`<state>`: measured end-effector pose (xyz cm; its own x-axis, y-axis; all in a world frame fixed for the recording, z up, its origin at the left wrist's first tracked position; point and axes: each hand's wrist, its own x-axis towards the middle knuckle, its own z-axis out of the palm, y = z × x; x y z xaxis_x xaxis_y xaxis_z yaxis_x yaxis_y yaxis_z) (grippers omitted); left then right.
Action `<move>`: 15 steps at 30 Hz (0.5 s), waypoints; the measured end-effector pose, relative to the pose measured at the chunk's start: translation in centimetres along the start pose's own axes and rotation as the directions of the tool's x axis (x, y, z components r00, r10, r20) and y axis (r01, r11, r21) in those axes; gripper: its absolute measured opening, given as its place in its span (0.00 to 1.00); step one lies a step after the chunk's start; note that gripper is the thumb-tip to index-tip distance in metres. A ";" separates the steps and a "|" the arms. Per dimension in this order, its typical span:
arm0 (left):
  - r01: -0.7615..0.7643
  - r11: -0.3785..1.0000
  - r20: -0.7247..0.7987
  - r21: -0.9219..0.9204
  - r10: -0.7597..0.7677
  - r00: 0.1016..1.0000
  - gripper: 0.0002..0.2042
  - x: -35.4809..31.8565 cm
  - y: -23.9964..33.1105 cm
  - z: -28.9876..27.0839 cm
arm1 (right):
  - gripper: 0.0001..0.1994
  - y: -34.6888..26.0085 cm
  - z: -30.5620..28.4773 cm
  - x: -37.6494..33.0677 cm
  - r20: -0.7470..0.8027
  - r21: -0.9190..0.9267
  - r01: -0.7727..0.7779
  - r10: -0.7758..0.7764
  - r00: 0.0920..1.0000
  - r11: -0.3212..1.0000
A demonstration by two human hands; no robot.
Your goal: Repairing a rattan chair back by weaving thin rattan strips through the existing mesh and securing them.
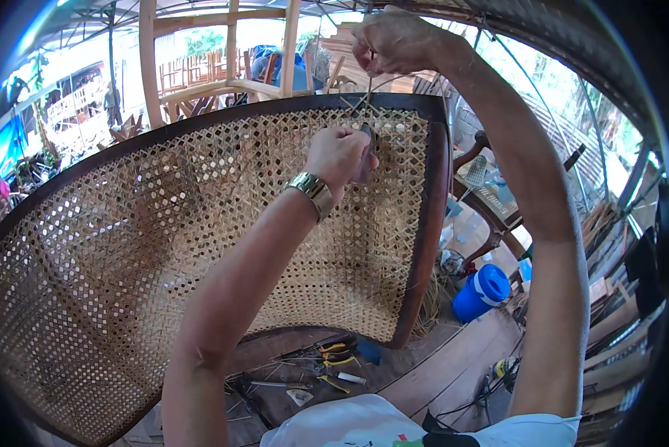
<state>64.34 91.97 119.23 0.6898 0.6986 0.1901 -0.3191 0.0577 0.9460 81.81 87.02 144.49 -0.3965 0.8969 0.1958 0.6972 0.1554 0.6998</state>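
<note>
A woven cane panel [275,223] in a dark brown curved wooden frame [436,186] fills the middle and left. My left hand [333,155], with a metal watch on its wrist, is closed in front of the panel's upper right part. It grips a flat, dark, narrow tool [365,155] whose kind is partly hidden by the fingers. Above the frame's top edge, my right hand [394,43] is raised and pinched around a thin cane strand [370,86]. That strand runs down to the weave, where loose strand ends cross near the top rail.
Yellow-handled pliers [338,362] and other small tools lie on the floor below the panel. A blue water jug [481,292] stands at right, near a carved chair [491,201]. Bare wooden chair framing [293,48] rises behind the panel. Timber pieces [617,320] are stacked far right.
</note>
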 end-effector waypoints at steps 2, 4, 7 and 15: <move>-0.050 0.997 -0.055 -0.059 0.047 0.997 0.11 0.0 -0.4 0.3 | 0.11 -0.2 -0.1 0.6 -0.005 -0.022 0.023 -0.023 1.000 1.000; -0.034 0.999 -0.063 -0.041 0.031 0.998 0.11 0.2 -0.6 0.6 | 0.11 -0.7 -0.2 1.1 -0.004 -0.033 0.033 -0.033 0.999 0.999; -0.012 0.998 -0.077 -0.058 0.008 0.997 0.12 -0.1 -0.6 1.1 | 0.11 -1.6 0.1 1.8 0.029 0.031 -0.015 0.014 0.999 0.999; -0.056 0.998 -0.005 0.001 0.056 0.998 0.10 -0.1 -1.4 -1.3 | 0.12 -3.9 2.0 1.6 0.128 0.191 -0.150 0.127 0.984 0.970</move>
<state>63.90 92.77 117.56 0.6673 0.7045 0.2417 -0.3568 0.0175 0.9340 79.64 88.70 140.69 -0.2249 0.9550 0.1932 0.8497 0.0952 0.5185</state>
